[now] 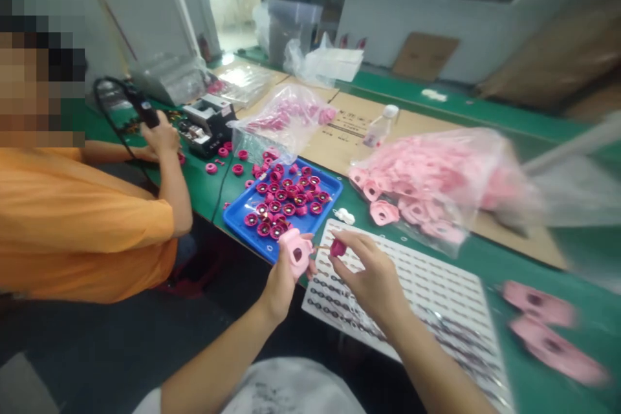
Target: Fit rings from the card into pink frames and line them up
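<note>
Gripping a pale pink shell (290,244) in left hand (280,284), dark opening toward camera. Pinching a magenta cap (338,247) between thumb and fingertips of right hand (373,268), just right of the shell, apart from it. Showing between the two: a thin tan strand (321,247), ends too small to make out. Right behind the shell, a blue tray (235,215) of similar magenta caps, some showing pale centers. Under right hand, a white board (334,227) with rows of small dark pieces. Beyond it, a clear bag (485,168) of pale pink shells; near right edge, two blurred pink pieces (538,303). At left, a co-worker in an orange shirt (97,226), holding a black tool (143,107).
</note>
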A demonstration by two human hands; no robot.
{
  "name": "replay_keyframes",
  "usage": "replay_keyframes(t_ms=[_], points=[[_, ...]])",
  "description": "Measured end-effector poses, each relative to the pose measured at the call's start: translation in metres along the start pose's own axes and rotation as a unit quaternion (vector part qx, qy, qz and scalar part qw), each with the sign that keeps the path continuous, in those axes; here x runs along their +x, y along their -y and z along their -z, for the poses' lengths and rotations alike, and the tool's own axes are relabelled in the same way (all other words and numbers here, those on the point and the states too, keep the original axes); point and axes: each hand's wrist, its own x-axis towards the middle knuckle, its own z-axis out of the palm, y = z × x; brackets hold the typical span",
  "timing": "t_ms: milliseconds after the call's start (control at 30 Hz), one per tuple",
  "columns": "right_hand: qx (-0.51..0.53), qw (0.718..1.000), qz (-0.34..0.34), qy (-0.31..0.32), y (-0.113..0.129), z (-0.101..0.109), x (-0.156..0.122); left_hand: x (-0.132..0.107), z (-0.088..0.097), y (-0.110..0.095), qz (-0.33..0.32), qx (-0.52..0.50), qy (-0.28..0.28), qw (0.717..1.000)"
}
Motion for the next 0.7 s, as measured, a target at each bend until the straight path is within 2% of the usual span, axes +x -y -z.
replay_keyframes(t_ms=[200, 300, 367, 567, 633, 700], points=[[-0.085, 0.996, 0.000, 0.020, 0.003, 0.039, -0.034, -0.004, -0.046, 0.013, 0.040, 0.005, 0.080, 0.996], [-0.088, 0.996, -0.014, 0.025, 0.003, 0.052, -0.046, -0.008, -0.065, 0.018, 0.051, -0.006, 0.124, 0.991], [-0.070, 0.997, -0.023, 0.021, 0.002, 0.059, -0.053, -0.010, -0.075, 0.020, 0.057, -0.007, 0.130, 0.990], [-0.026, 0.997, -0.061, -0.033, -0.002, 0.067, -0.069, -0.018, -0.090, 0.024, 0.056, -0.006, 0.181, 0.982], [-0.019, 0.997, -0.065, -0.046, -0.002, 0.068, -0.071, -0.020, -0.092, 0.024, 0.055, 0.011, 0.173, 0.983], [-0.009, 0.996, -0.065, -0.055, -0.001, 0.068, -0.072, -0.022, -0.095, 0.022, 0.046, 0.045, 0.129, 0.989]])
